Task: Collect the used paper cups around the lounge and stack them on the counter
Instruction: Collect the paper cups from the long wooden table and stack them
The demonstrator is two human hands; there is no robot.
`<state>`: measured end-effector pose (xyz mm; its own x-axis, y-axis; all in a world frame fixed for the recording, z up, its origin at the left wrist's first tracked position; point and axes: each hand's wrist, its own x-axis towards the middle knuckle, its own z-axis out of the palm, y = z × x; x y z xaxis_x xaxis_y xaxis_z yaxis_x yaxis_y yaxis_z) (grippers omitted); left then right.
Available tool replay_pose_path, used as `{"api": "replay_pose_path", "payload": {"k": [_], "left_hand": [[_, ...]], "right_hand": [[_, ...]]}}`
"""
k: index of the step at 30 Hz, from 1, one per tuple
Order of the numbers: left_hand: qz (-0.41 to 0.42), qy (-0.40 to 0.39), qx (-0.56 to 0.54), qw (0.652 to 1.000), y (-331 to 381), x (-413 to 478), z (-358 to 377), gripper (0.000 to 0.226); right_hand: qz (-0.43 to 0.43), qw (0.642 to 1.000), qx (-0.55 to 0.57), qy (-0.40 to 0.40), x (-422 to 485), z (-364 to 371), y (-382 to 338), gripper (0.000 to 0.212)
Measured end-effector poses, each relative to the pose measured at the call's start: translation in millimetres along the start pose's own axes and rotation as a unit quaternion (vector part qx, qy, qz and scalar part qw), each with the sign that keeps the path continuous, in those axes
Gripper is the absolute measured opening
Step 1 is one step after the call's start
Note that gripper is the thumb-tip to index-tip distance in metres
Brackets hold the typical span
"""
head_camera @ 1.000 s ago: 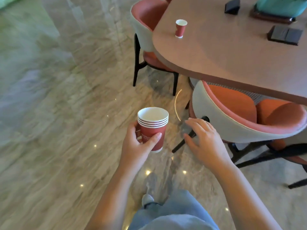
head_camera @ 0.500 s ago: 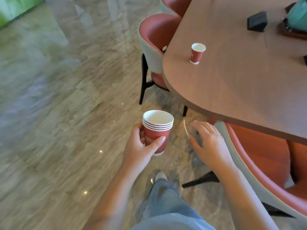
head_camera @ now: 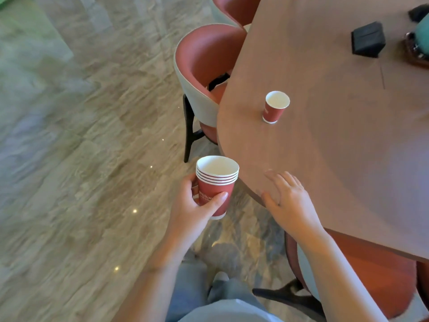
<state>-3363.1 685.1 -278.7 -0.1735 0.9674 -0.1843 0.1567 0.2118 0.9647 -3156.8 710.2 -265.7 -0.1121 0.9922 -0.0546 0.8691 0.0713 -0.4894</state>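
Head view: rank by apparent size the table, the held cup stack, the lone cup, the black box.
1. table
2. cup stack, nearest the camera
3. black box
4. lone cup, close to the box in size; that pair is unsure.

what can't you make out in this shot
Head view, the only one:
Print on the cup stack: partly covered by the left hand.
Lone cup on the table: too small to tell if any drink remains.
Teal object: cut off by the right edge.
Near chair: mostly hidden under the table.
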Motion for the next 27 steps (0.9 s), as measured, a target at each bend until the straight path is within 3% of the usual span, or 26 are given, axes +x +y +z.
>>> {"api": "replay_pose_path", "payload": {"k": [6,12,17,27], "left_hand": [[-0.008,-0.054,-0.010,0.998,8,88,-7,0.059],[-0.011,-0.124,-0.030,0.992,24,190,-24,0.052],[0.004,-0.125,0.014,0.992,36,262,-27,0.058],[-0.003,-0.192,0.027,0.981,50,305,17,0.053]], "right_hand": [[0.053,0.998,0.021,0.038,67,6,-7,0.038],[0.102,0.992,0.011,0.074,153,7,-33,0.041],[0.096,0.990,0.012,0.104,221,9,-54,0.048],[0.166,0.974,0.019,0.156,257,-4,-4,0.048]]}}
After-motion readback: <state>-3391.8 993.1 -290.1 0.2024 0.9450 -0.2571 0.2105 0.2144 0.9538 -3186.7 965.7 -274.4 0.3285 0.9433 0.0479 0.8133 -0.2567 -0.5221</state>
